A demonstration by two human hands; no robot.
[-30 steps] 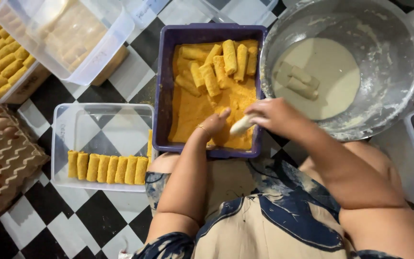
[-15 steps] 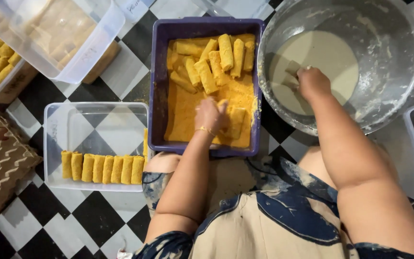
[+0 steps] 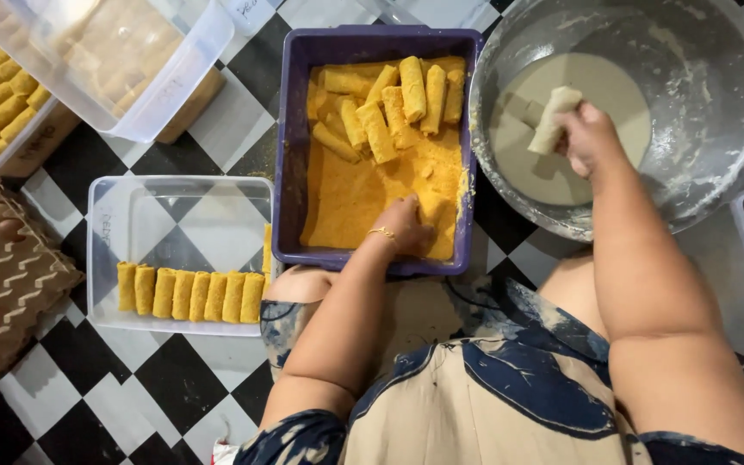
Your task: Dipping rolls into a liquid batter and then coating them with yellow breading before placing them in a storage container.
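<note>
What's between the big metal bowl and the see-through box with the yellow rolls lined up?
In the head view, the purple tray of orange crumbs sits between the metal bowl and clear box.

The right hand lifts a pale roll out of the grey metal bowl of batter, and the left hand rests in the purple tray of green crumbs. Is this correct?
Not quite: the crumbs in the purple rectangular tray are orange-yellow, not green, as the head view shows. The rest holds: the right hand holds a pale batter-coated roll over the grey metal bowl, and the left hand rests in the crumbs.
</note>
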